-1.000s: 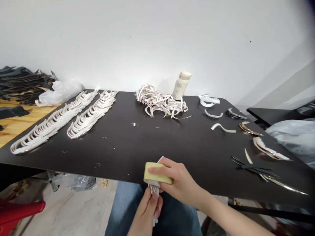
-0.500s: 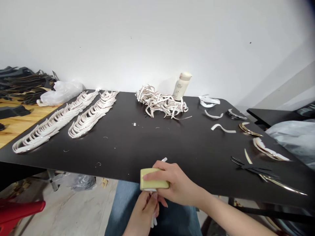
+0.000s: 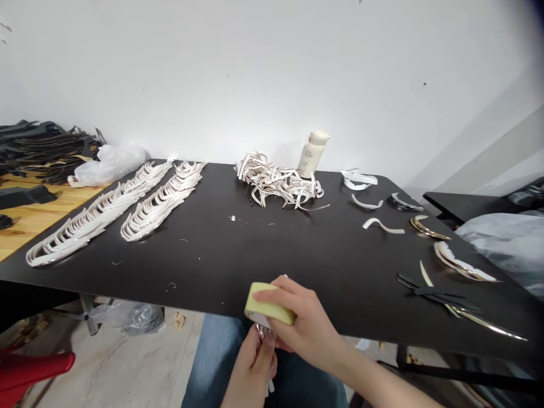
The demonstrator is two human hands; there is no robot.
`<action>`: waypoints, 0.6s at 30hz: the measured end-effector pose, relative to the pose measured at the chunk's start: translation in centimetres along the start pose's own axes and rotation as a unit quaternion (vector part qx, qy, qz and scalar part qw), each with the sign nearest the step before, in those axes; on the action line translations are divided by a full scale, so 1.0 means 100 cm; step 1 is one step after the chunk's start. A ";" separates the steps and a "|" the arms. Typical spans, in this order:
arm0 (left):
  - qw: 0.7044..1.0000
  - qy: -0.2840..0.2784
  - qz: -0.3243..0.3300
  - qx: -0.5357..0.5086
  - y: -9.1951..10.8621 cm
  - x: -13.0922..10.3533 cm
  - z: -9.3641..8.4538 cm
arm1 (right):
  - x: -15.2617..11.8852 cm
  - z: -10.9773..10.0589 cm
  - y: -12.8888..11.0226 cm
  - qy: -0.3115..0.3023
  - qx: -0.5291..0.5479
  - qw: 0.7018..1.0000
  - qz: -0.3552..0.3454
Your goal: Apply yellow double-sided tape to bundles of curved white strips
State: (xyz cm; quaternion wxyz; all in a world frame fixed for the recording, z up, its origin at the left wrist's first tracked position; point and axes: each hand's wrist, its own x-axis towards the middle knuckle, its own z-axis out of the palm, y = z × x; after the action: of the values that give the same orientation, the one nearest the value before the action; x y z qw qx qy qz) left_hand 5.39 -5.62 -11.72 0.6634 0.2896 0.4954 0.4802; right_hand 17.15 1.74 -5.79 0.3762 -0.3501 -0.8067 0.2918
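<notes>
My right hand (image 3: 300, 314) grips a roll of pale yellow tape (image 3: 267, 302), its fingers over the roll's outer face. Just below it, my left hand (image 3: 257, 357) pinches a small bundle of thin strips (image 3: 262, 331), shiny where they show above my thumb. White strip ends hang out under my left hand. Both hands are close together over my lap at the table's front edge. The right fingertips behind the bundle are mostly hidden.
On the black table (image 3: 204, 289) lie two rows of overlapping curved white strips (image 3: 80, 226), (image 3: 164, 198) at left. A tangled strip pile (image 3: 276, 178) is at the back beside a cream bottle (image 3: 313, 154). Loose curved strips (image 3: 461, 262) and black strips (image 3: 433, 292) lie at right.
The tape roll has tilted and shifted slightly right and up, with more of the shiny strips showing between it and my left thumb. Both hands keep their hold. The view has shifted slightly.
</notes>
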 end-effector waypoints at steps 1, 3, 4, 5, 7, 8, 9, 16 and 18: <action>1.000 -0.004 -0.001 0.007 0.002 -0.001 0.001 | 0.002 -0.005 -0.003 0.052 0.029 0.998 0.004; 1.000 -0.017 -0.003 0.017 0.005 -0.002 0.001 | 0.002 -0.011 -0.008 0.134 0.060 0.989 0.003; 1.000 -0.020 -0.004 0.017 0.005 -0.002 0.002 | 0.001 -0.011 -0.009 0.136 0.053 0.989 0.001; 1.000 -0.019 -0.008 0.011 0.005 -0.002 0.002 | -0.002 -0.009 -0.008 0.113 0.031 0.993 -0.003; 1.000 -0.009 -0.021 -0.001 0.004 -0.001 0.001 | -0.007 0.001 -0.005 0.041 -0.035 0.998 -0.014; 1.000 -0.003 -0.028 -0.006 0.003 -0.001 0.001 | -0.010 0.006 -0.002 0.011 -0.069 0.997 -0.013; 0.999 -0.001 -0.034 -0.011 0.003 -0.001 0.000 | -0.011 0.011 0.000 -0.009 -0.099 0.995 -0.010; 0.999 -0.013 -0.031 -0.023 -0.007 0.002 -0.007 | -0.008 0.007 -0.022 0.025 -0.133 0.991 0.000; 0.999 -0.002 -0.042 -0.009 -0.011 0.003 -0.009 | -0.010 0.008 -0.031 0.093 -0.113 0.989 -0.008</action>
State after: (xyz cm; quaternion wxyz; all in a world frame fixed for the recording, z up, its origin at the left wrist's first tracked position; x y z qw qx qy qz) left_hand 4.89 -5.83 -13.07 0.6864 0.2633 0.5015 0.4562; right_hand 15.89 -1.04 -4.40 0.4101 -0.4097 -0.7986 0.1617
